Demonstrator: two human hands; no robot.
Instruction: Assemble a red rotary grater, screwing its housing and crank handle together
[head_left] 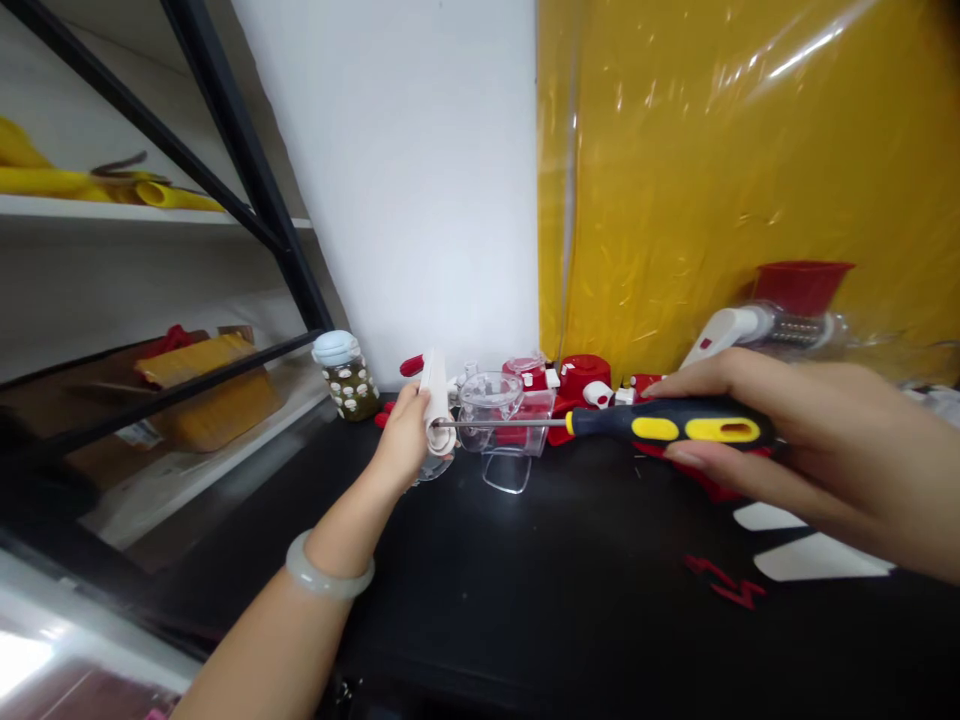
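Observation:
My left hand (405,437) is closed around a white plastic handle part (436,400) held upright over the black table (525,580). My right hand (795,450) grips a black and yellow screwdriver (675,424) held level. Its metal shaft points left and its tip meets the lower end of the white part. A pale bangle (328,570) sits on my left wrist. A clear plastic housing (499,420) stands just behind the shaft.
Red and white plastic parts (577,378) lie along the wall with a patterned jar (346,377). A white and metal grater device (772,327) stands at the right before a yellow sheet (750,170). A black-framed shelf (150,400) holds yellow items on the left.

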